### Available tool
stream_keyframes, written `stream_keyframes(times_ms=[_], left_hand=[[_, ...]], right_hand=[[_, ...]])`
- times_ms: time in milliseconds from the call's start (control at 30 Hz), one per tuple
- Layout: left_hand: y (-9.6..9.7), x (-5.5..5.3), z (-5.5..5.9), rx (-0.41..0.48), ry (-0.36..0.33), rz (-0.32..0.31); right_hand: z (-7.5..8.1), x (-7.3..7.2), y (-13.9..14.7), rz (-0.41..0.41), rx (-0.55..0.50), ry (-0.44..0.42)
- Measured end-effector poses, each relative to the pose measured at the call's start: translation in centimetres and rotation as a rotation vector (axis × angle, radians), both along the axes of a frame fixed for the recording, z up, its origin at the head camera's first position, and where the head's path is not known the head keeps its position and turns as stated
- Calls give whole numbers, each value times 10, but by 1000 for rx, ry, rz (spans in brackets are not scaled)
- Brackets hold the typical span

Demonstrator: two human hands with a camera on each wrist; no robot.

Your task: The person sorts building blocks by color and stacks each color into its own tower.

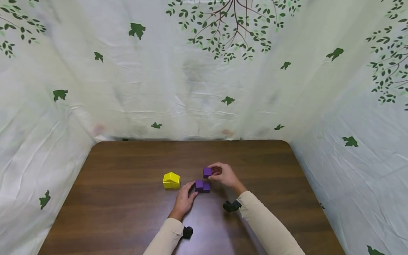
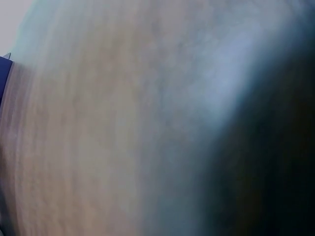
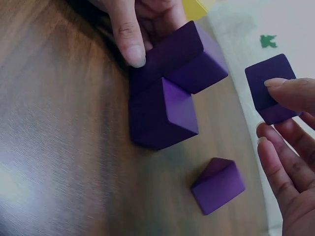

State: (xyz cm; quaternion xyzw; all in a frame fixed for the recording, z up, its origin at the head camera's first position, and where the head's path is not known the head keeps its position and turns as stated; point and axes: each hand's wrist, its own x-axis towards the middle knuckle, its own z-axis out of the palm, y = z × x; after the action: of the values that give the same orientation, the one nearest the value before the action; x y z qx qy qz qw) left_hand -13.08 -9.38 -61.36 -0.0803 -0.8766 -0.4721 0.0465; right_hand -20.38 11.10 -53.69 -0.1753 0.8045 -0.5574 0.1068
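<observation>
My right hand (image 1: 223, 174) pinches a purple cube (image 3: 270, 88) between thumb and fingertips, raised above the table. Two purple blocks stand together below it: a taller left part (image 1: 199, 185) and a lower block (image 1: 206, 187) on its right. Thumb and fingers of my left hand (image 1: 184, 199) hold the taller part from its left side. On the table, the right wrist view shows a loose purple triangular block (image 3: 219, 187), apart from the others. In the left wrist view only a sliver of a dark purple block (image 2: 4, 76) shows; the rest is blurred.
Left of my left hand stands a yellow block house (image 1: 171, 180) with a peaked top. Everything rests on a dark brown wooden table (image 1: 127, 212). White cloth with printed leaves (image 1: 159, 88) hangs behind and on both sides.
</observation>
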Motion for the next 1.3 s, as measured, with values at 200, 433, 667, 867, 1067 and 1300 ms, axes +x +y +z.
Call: stream_keyframes(times_ms=[200,433,667,867,1067,1300], left_hand=[[-1,1,2,-4,-9,-3],[-1,1,2,-1,22,2],[-2,1,3,5,-9,5],[-1,2,3,-6,13,2],[-1,1,1,-11,17,-1],[-1,1,1,-19,11,1]], right_hand=[[-7,16,2,-80,-91,-52],[6,38,-2,-112,-94,-53],[2,47,-4,-109,-73,-25],[-2,49,-5,-106,-73,-64],[-4,52,-8,-99,-84,-47],[-11,52,-11,-111,-106,-37]])
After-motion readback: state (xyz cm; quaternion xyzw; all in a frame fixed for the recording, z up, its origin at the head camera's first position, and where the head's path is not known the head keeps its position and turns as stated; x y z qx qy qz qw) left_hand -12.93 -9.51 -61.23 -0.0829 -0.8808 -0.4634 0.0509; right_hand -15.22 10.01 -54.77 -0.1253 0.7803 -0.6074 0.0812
